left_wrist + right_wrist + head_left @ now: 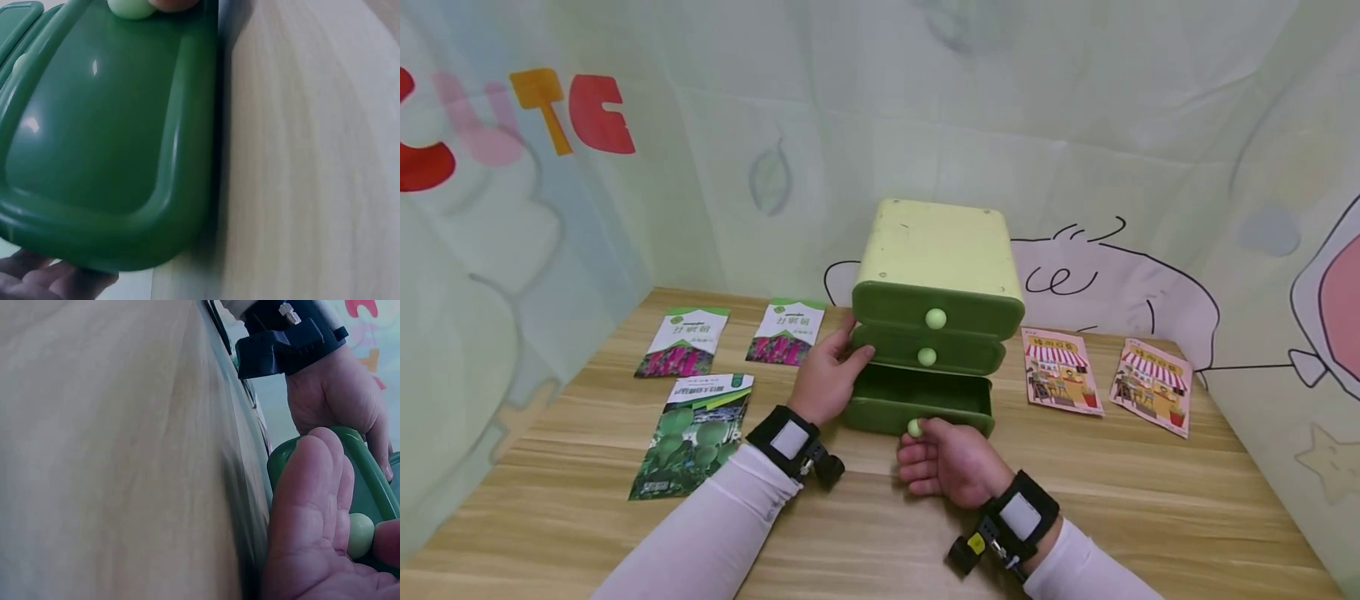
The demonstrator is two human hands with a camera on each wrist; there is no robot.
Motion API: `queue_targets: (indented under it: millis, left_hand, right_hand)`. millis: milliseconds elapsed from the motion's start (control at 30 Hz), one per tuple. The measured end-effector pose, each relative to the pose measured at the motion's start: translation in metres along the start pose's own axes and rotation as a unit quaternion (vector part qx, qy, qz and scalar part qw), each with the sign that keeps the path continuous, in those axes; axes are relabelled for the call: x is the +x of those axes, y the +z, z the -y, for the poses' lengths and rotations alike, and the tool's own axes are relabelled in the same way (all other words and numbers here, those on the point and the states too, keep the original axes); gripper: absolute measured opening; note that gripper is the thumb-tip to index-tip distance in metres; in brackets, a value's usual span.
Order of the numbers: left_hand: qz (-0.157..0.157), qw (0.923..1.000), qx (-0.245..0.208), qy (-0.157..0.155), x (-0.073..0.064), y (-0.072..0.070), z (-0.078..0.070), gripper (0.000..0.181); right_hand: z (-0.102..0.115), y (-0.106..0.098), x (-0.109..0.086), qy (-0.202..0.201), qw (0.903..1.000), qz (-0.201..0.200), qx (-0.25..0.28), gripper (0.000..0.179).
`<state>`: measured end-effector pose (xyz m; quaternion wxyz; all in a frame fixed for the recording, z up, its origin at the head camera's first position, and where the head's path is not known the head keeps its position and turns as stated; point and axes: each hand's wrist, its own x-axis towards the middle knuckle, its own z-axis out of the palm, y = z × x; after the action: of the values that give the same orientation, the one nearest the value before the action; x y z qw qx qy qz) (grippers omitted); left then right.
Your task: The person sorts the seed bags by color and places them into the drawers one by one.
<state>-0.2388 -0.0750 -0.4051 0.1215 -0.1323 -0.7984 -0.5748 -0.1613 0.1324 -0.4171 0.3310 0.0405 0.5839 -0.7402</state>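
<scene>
A small cabinet (940, 246) with a pale yellow top and green drawers stands on the table. Its bottom drawer (880, 414) is pulled partly out, and its visible inside is dark. My right hand (958, 462) pinches that drawer's round light-green knob (360, 535) between thumb and fingers. Against the cabinet's left side rests my left hand (831, 375), its fingers reaching back along the side and its thumb near the front edge of the middle drawer (895, 350). The left wrist view shows the bottom drawer's front (100, 125) close up, with left fingertips (47, 278) behind its edge.
On the wooden table (865, 533), two pink-and-white packets (681, 343) (785, 333) and a green packet (692, 433) lie left of the cabinet. Two pink shop-picture packets (1060, 371) (1152, 385) lie to the right. A printed cloth (715, 167) hangs behind.
</scene>
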Motion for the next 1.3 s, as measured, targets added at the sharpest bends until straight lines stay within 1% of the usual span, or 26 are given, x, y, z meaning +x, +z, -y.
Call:
queue_targets:
  millis: [200, 367, 633, 833, 1300]
  left_hand:
    - [0.005, 0.9998, 0.016, 0.004, 0.002, -0.001, 0.002, 0.055]
    - [0.006, 0.9998, 0.019, 0.004, 0.003, -0.002, 0.002, 0.055]
    - [0.009, 0.9998, 0.014, 0.005, 0.002, -0.003, 0.002, 0.055]
    - [0.011, 0.9998, 0.014, 0.000, 0.002, -0.003, 0.002, 0.055]
    - [0.014, 0.9999, 0.006, -0.002, 0.001, -0.004, 0.001, 0.055]
  right_hand:
    - [-0.004, 0.001, -0.005, 0.001, 1.0000, 0.003, -0.002, 0.033]
    - [-0.006, 0.004, -0.008, 0.000, 1.0000, 0.004, -0.003, 0.032]
    - [-0.008, 0.006, -0.009, -0.001, 1.0000, 0.001, -0.002, 0.033]
    - [-0.011, 0.007, -0.012, -0.002, 1.0000, 0.002, -0.005, 0.035]
    - [-0.017, 0.010, -0.021, 0.010, 0.9999, 0.003, 0.000, 0.035]
